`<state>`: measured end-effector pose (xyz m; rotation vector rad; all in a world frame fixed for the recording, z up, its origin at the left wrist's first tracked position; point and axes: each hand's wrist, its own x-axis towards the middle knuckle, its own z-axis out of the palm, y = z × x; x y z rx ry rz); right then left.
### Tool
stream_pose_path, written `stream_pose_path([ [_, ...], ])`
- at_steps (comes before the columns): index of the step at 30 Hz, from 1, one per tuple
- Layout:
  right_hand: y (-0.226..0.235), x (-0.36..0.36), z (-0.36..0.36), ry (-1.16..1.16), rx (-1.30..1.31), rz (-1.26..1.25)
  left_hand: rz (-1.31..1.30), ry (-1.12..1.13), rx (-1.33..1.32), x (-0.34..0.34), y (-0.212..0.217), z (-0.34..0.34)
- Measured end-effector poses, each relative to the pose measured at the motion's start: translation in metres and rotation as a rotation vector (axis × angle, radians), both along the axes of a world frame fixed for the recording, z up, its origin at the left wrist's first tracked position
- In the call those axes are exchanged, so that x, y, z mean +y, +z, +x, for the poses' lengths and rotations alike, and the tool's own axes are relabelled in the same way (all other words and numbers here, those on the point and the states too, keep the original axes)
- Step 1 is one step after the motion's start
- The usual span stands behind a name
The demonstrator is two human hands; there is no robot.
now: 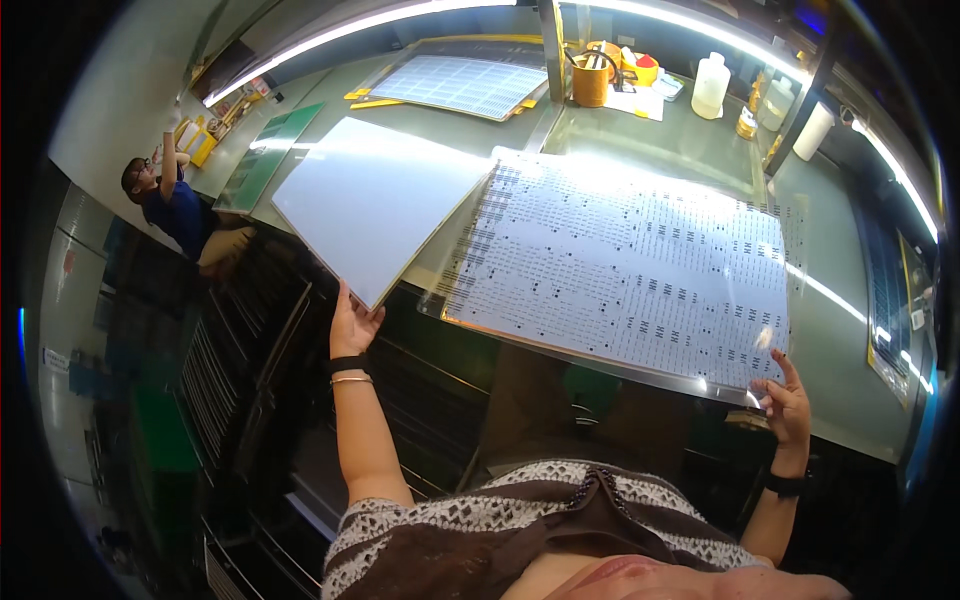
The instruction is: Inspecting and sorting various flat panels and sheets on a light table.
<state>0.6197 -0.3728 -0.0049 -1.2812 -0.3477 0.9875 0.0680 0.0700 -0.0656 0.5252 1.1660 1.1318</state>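
Observation:
My left hand [355, 325] is closed on the near corner of a plain white panel [375, 205], which lies slanted over the bench edge. To its right is a clear patterned film [620, 265] with rows of small black marks, spread over a pale panel with a copper-coloured edge [480, 320]. My right hand [787, 405] is at the film's near right corner, index finger stretched up and the other fingers bent in at the edge. Glare hides part of the film's far side.
Behind lie a blue-patterned sheet [460, 85] on yellow strips and a green board [270, 155]. An orange container [590, 80], a white bottle [711, 85] and a paper roll [813, 132] stand farther back. At the far left, a person [178, 205] reaches up. Dark racks [240, 350] stand below the bench.

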Motion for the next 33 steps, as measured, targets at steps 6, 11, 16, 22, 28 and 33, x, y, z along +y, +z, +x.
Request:
stream_pose_path([
  [6, -0.001, 0.001, -0.005, -0.054, 0.019, 0.031, 0.238, 0.012, -0.255, 0.056, -0.035, -0.013],
  [11, -0.012, -0.017, 0.005, -0.115, 0.102, 0.112, 0.323, 0.049, -0.314, 0.053, -0.014, -0.009],
  [16, -0.024, -0.024, 0.012, -0.075, 0.141, 0.160, 0.591, 0.037, -0.276, 0.023, 0.005, -0.038],
  [22, 0.006, 0.017, 0.000, -0.091, 0.124, 0.137, 0.509, 0.079, -0.829, -0.041, 0.022, -0.063],
  [28, 0.046, 0.165, -0.025, 0.194, 0.261, 0.233, 0.533, 0.146, -0.781, -0.107, 0.048, -0.059],
  [33, 0.055, 0.329, -0.077, 0.252, 0.429, 0.245, 0.568, 0.088, -0.740, -0.134, 0.070, -0.059],
])
